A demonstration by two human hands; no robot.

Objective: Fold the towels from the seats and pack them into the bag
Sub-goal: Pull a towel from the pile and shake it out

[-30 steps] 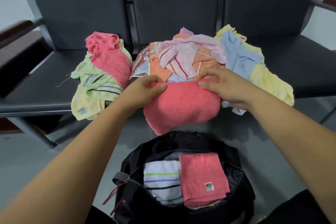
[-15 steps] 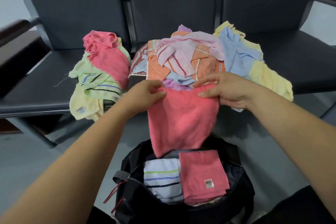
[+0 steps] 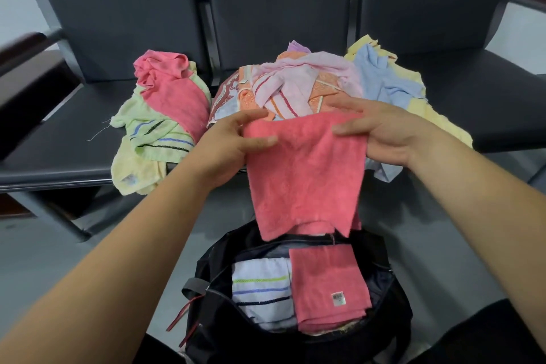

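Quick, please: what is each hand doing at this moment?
Left hand: pinches the top left corner of the pink towel.
Right hand: pinches its top right corner; the towel hangs above the bag.

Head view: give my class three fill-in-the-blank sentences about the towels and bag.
The left hand and right hand hold the hanging coral-pink terry towel by its ____ edge.
It hangs above the open ____ fabric bag.
In the bag, the folded white towel shows ____ stripes.
Missing: top; black; three.
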